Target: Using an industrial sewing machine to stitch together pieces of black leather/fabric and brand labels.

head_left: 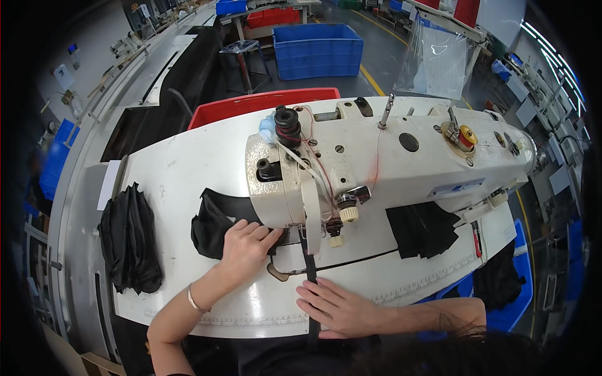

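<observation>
In the middle stands a white sewing machine (370, 156), its needle area partly hidden by the head. My left hand (248, 247) is closed on a black fabric piece (210, 222), fingers bent and pressed together, the index finger reaching close to the presser foot. From under the machine head a narrow black strip (310, 266) runs toward me over the table's front edge. My right hand (332, 307) lies flat across this strip with fingers stretched out and the thumb apart.
Stacked black pieces (130, 238) lie at the left of the white table (175, 160), more black pieces (423, 229) right of the needle. A red-handled tool (477, 240) rests near the right edge. Beyond are a red bin (269, 99) and a blue crate (318, 53); another blue bin (515, 313) stands lower right.
</observation>
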Demonstrator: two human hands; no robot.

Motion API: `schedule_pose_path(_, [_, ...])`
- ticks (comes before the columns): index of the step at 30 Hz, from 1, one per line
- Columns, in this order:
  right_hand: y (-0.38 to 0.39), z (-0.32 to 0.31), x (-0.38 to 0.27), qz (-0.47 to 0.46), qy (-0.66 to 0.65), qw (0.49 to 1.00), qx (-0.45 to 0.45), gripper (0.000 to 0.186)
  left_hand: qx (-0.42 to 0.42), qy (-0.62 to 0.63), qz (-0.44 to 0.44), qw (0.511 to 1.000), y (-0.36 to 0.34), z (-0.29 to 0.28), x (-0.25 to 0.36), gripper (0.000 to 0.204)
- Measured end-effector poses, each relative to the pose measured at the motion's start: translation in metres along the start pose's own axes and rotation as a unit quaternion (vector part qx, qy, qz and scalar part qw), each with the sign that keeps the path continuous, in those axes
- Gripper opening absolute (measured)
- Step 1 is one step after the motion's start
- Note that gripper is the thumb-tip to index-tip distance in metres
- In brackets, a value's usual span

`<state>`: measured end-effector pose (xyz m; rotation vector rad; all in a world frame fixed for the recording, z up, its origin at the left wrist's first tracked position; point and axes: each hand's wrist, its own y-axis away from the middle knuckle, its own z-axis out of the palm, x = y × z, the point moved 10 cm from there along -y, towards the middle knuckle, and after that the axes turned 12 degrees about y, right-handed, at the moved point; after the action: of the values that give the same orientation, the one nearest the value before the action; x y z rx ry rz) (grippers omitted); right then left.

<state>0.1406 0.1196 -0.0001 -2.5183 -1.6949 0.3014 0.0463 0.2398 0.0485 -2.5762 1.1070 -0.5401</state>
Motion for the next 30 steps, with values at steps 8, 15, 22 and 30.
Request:
schedule_pose_path(8, [-0.031,-0.014,0.077,0.034,0.198,0.975,0.092,0.050,-0.072,-0.124,0.048,0.988,0.013,0.034,0.015,0.017])
schedule_pose_path(15, [-0.028,0.018,0.071,-0.027,0.223,0.968,0.107,0.031,-0.038,0.048,-0.009,0.998,0.027,0.045,0.001,0.025])
schedule_pose_path(22, [-0.017,0.034,0.074,-0.013,0.102,0.991,0.090,0.010,-0.015,0.185,-0.118,0.976,0.031,0.046,-0.016,0.041])
schedule_pose_path(30, [-0.017,0.020,0.075,0.000,0.097,0.984,0.146,0.009,-0.014,0.195,-0.135,0.971,0.038,0.040,-0.016,0.039])
